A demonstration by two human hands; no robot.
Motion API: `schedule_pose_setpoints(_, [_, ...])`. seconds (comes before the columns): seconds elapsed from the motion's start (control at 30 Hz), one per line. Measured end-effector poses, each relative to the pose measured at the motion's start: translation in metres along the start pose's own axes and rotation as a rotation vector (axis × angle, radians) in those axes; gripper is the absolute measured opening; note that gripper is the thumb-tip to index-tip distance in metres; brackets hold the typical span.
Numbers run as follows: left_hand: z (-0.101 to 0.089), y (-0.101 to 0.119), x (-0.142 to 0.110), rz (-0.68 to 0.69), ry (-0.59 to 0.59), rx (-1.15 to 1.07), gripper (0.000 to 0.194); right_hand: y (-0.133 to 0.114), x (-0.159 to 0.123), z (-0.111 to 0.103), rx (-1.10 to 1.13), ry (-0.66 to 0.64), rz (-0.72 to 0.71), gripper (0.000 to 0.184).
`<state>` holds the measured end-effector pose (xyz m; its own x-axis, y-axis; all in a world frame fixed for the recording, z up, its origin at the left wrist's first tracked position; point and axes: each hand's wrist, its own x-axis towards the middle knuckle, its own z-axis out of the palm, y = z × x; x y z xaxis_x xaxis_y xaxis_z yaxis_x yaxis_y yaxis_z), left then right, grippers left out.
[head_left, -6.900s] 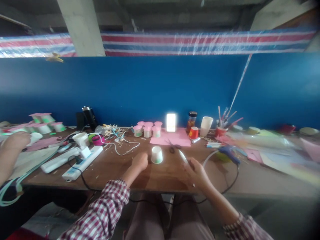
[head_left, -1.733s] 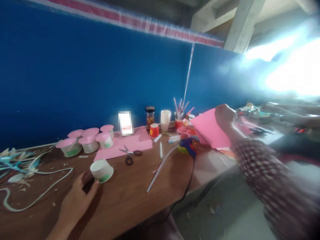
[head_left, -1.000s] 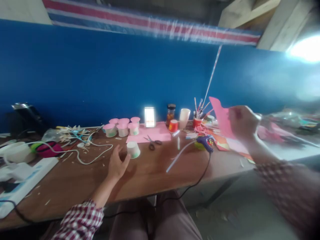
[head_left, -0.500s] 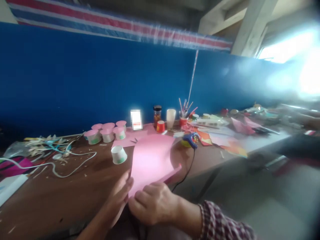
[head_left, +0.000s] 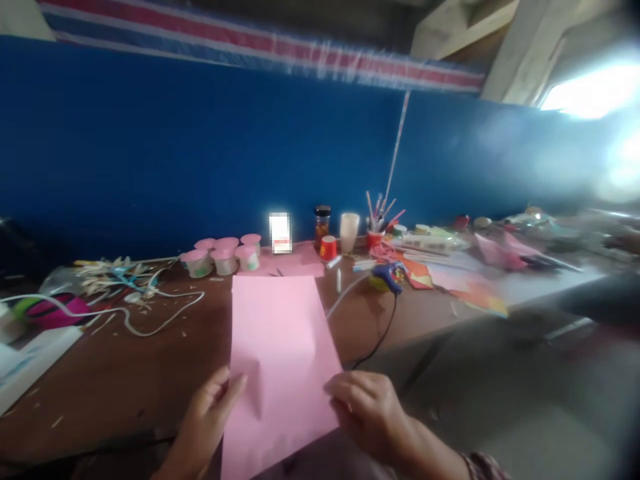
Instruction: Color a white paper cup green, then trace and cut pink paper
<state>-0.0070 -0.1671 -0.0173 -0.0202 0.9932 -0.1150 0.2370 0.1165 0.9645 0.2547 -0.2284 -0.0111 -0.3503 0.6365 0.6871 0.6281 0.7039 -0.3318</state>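
Note:
A pink paper sheet lies lengthwise on the brown table, its near end over the front edge. My left hand pinches the sheet's near left edge. My right hand grips its near right corner, fingers curled over the paper. The sheet covers the spot where the upturned white cup and the scissors stood; neither shows.
Several pink-topped paper cups stand at the back, beside a glowing phone, a jar, a red cup and a pen pot. A blue glue gun with black cord lies right. White cables lie left. Loose coloured papers cover the right side.
The pink sheet, carried in by my right hand from the right, has been laid flat and straight in front of me. Both hands have shifted to its near corners.

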Motion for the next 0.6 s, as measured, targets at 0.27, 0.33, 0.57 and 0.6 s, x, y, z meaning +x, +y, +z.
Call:
schedule_pose_setpoints(0.27, [-0.054,-0.034,-0.052,0.017,0.152,0.17,0.037,0.037,0.021,0.011,0.014,0.092,0.309,0.014])
schedule_pose_setpoints(0.33, [-0.067,-0.044,-0.058,-0.005,0.205,0.181,0.039,0.044,0.037,0.023,0.056,0.161,0.376,0.013])
schedule_pose_setpoints(0.57, [-0.106,-0.058,-0.071,-0.123,0.118,0.17,0.042,0.064,0.096,0.059,0.405,0.229,0.577,0.021])
schedule_pose_setpoints(0.6, [-0.113,-0.059,-0.072,-0.135,0.143,0.157,0.043,0.066,0.102,0.064,0.404,0.186,0.578,0.022])
